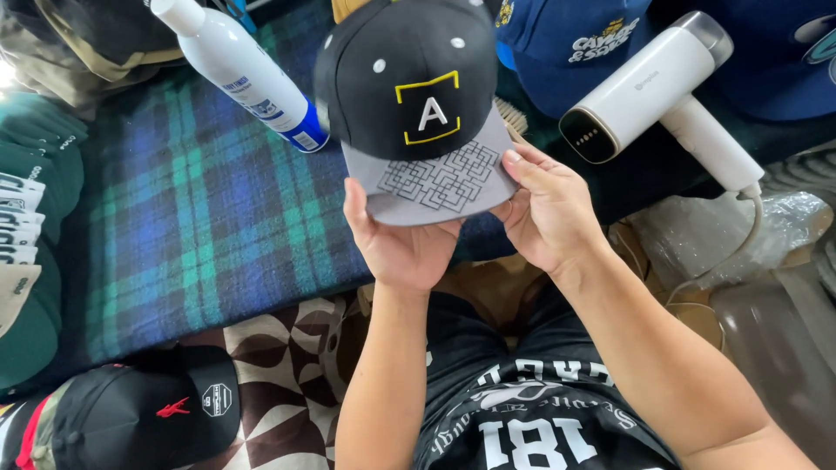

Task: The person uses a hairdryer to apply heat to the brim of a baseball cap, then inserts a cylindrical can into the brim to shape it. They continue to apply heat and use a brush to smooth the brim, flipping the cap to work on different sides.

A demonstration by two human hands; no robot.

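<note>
Black cap point(418, 96) with grey brim, left hand point(396, 244) and right hand point(544, 213) each pinching brim, white spray can point(239, 70) beside it

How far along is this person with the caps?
In hand: both hands, left hand and right hand, hold a black cap with a grey brim by the brim over the plaid cloth. A white spray can and a white handheld steamer lie close by. Blue caps, green caps and another black cap lie around; which are finished cannot be told.
</note>
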